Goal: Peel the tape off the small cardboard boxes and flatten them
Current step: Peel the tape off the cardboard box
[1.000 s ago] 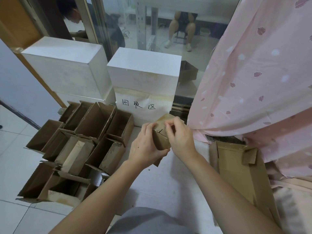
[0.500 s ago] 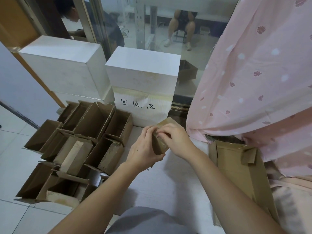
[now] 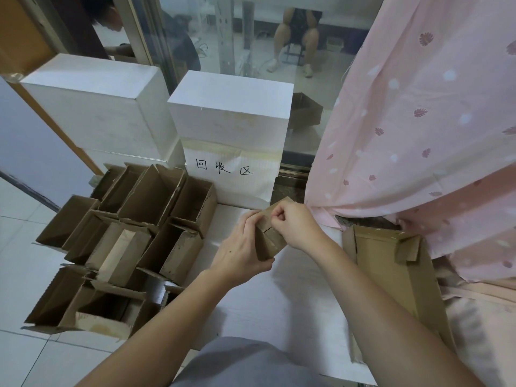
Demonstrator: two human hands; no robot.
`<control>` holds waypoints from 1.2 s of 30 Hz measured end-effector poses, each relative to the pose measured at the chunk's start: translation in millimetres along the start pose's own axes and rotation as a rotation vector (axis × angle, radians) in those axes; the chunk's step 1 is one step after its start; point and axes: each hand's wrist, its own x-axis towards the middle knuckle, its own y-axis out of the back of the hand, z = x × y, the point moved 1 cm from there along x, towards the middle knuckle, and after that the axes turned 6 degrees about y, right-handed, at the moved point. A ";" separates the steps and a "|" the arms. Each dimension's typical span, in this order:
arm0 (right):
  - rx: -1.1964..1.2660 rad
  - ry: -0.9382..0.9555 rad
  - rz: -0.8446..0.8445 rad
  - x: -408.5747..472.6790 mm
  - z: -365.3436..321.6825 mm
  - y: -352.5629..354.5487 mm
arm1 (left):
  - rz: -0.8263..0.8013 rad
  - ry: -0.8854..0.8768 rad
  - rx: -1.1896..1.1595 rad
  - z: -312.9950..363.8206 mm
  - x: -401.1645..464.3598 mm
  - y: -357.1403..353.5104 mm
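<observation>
One small box (image 3: 269, 238) in hand: left hand (image 3: 240, 247) grips it, right hand (image 3: 293, 224) fingers pinching at tape; many open boxes (image 3: 125, 241) unflattened.

The small box (image 3: 269, 238) and the open boxes (image 3: 125, 241) at left are matt brown corrugated cardboard; the tabletop (image 3: 279, 297) is smooth white; the curtain (image 3: 418, 135) is soft pink printed cloth.
</observation>
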 end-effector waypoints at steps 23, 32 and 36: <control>0.260 0.029 0.102 -23.7 16.2 -23.4 | 0.013 0.022 -0.002 1.0 -13.7 0.1; -0.107 0.119 0.336 -19.2 29.7 -11.6 | -0.001 -0.031 -0.015 5.3 -14.7 7.1; -0.048 0.273 0.221 -25.2 25.4 -14.0 | -0.011 0.001 -0.037 4.0 -14.9 3.3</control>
